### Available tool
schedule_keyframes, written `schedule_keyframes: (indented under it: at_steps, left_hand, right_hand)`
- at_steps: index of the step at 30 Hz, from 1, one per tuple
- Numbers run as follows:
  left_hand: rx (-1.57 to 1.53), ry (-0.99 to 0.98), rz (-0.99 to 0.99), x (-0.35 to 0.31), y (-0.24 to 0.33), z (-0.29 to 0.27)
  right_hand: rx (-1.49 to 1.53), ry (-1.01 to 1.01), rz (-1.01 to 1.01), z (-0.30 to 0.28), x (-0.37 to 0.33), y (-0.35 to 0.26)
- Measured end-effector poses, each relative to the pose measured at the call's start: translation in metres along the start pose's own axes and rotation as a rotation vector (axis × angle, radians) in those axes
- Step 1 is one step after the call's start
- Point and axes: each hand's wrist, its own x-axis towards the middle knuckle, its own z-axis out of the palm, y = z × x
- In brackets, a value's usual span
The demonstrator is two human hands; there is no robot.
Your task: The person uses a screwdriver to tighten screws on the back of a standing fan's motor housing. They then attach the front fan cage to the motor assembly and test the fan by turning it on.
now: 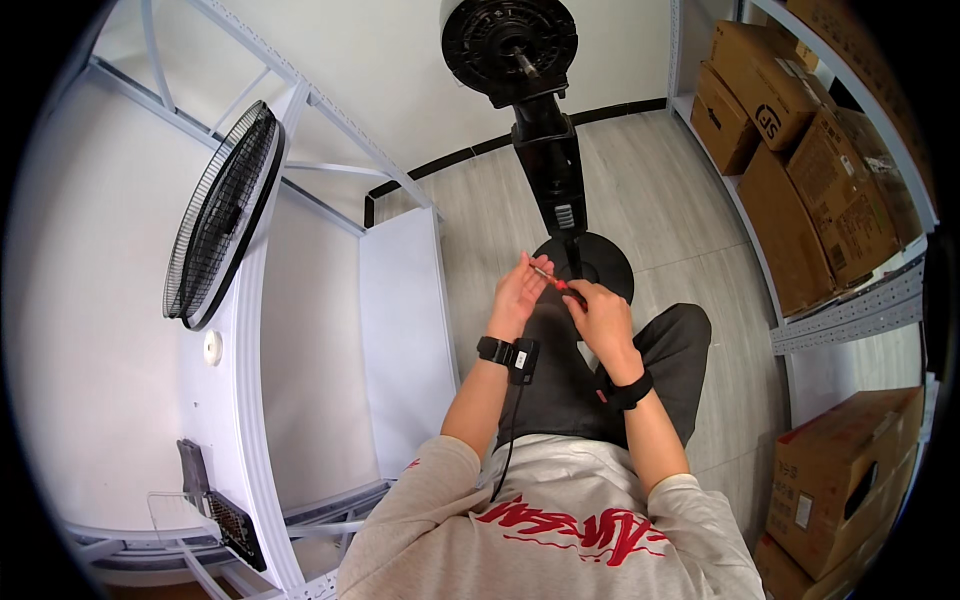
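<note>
Pinching a small red-handled screwdriver (550, 279) between them, the left hand (518, 295) and right hand (600, 315) work above the fan stand (553, 170). The front grille (222, 215) lies off on the white shelf (400, 330), so the bare motor head (509, 42) looks far from assembled

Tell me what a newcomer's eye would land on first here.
Dead centre, the left hand and right hand meet on a small red-handled screwdriver in front of a black stand fan with its guard off. The removed fan grille leans on the white shelf at left; cardboard boxes fill the right-hand racks.
</note>
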Motion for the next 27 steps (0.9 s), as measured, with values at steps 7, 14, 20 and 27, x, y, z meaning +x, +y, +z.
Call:
schedule_keyframes:
  at_steps: [7, 14, 20, 27]
  left_hand:
    - [0.057, -0.019, -0.041, 0.003, 0.005, -0.008]
    - [0.103, -0.06, -0.019, 0.001, 0.015, -0.005]
    - [0.093, -0.157, 0.015, -0.007, 0.026, 0.007]
    - [-0.024, -0.198, 0.103, -0.018, 0.041, 0.036]
  right_hand:
    - [-0.085, 0.029, -0.066, -0.004, 0.0, -0.009]
    - [0.034, 0.043, 0.014, 0.002, 0.0, -0.01]
    - [0.073, 0.073, 0.02, -0.008, 0.003, -0.018]
    - [0.071, 0.172, -0.002, -0.018, 0.006, -0.032]
